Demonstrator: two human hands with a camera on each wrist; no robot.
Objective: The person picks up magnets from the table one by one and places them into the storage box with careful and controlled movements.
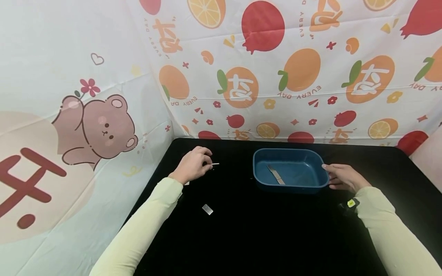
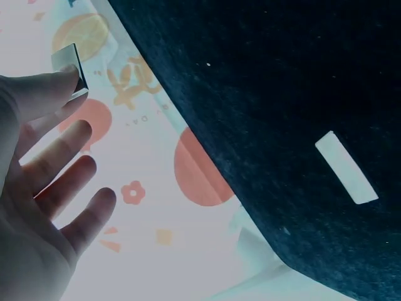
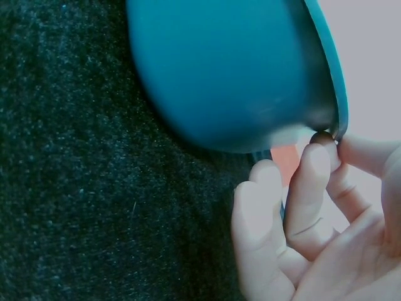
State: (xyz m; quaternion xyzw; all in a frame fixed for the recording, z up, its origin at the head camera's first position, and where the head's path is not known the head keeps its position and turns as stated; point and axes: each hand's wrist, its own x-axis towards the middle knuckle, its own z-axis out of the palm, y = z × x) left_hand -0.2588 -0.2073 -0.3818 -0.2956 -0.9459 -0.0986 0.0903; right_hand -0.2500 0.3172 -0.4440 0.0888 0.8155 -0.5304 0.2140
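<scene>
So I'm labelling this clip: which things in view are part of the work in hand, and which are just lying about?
In use:
left hand pinching a small metal piece
right hand holding the rim of the blue tray
metal strip in the tray

Lying about:
flat metal piece on the black table
fruit-print cloth behind

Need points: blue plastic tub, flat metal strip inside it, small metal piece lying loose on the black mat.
Blue plastic rectangular tub [image 1: 256,174]: head view, on its left wall.
Flat metal strip [image 1: 275,174]: head view, middle of the strip, lying in the tub.
Small flat metal piece [image 1: 207,209]: head view, its centre, on the black mat.
</scene>
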